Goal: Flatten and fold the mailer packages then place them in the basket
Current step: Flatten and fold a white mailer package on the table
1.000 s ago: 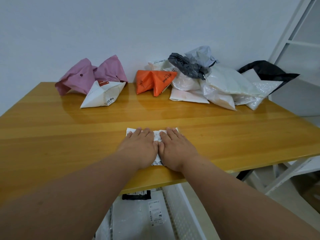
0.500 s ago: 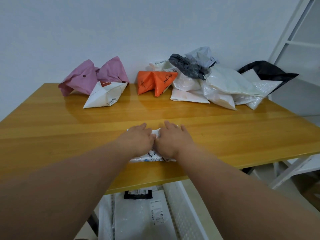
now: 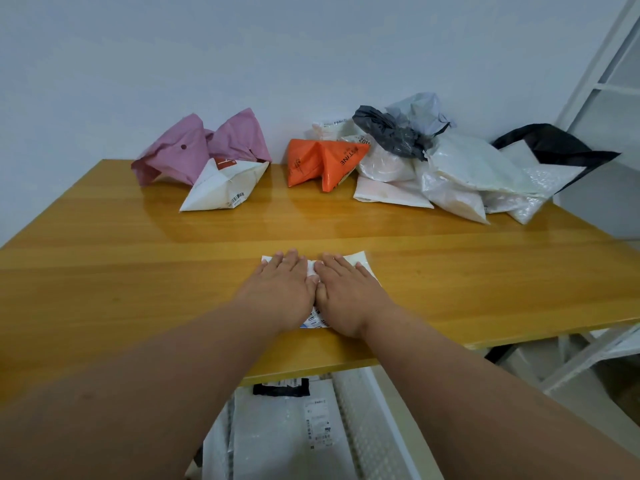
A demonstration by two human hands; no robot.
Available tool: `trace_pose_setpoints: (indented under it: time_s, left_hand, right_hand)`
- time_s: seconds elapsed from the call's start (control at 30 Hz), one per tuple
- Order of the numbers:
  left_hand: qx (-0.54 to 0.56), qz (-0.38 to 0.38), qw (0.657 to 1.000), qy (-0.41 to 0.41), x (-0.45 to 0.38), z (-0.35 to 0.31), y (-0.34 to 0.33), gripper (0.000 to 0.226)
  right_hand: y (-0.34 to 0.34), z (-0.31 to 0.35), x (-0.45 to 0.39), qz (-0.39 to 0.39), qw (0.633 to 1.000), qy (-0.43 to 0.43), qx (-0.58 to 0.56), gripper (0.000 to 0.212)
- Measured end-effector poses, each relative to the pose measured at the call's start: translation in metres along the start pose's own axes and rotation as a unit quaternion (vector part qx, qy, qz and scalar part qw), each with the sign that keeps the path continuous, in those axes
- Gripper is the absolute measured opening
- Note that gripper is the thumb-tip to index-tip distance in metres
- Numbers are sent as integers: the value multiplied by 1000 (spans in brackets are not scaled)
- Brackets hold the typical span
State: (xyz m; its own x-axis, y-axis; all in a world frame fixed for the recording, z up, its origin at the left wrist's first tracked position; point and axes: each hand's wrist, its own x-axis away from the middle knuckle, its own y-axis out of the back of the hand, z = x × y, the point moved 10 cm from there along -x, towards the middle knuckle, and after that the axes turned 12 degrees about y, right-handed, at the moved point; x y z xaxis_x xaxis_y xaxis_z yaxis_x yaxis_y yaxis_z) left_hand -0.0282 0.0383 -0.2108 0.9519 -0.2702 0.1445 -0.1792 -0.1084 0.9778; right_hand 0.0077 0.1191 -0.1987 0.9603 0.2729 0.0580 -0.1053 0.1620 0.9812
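Mailer (image 3: 360, 263) lies pressed again; left hand (image 3: 282, 289) and right hand (image 3: 346, 292) have flattened, grip open.

The orange mailer (image 3: 323, 162), far past the fingertips, has black letters that read "TINE". The white mailer (image 3: 358, 140) just behind it shows "201". Other labels and barcodes are too small to read.

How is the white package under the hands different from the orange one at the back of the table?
The white mailer lies pressed flat under the left hand and right hand; the orange mailer sits puffed and creased, untouched. The white one is near the table's front edge, the orange one by the wall. Both carry dark printing.
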Motion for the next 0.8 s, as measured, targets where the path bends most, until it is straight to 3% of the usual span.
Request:
trace_pose_setpoints:
  time_s: [0.8]
  left_hand:
    - [8, 21, 1000, 1, 2, 0, 0, 59]
  right_hand:
    - [-7, -3, -2, 33, 999, -8, 3, 55]
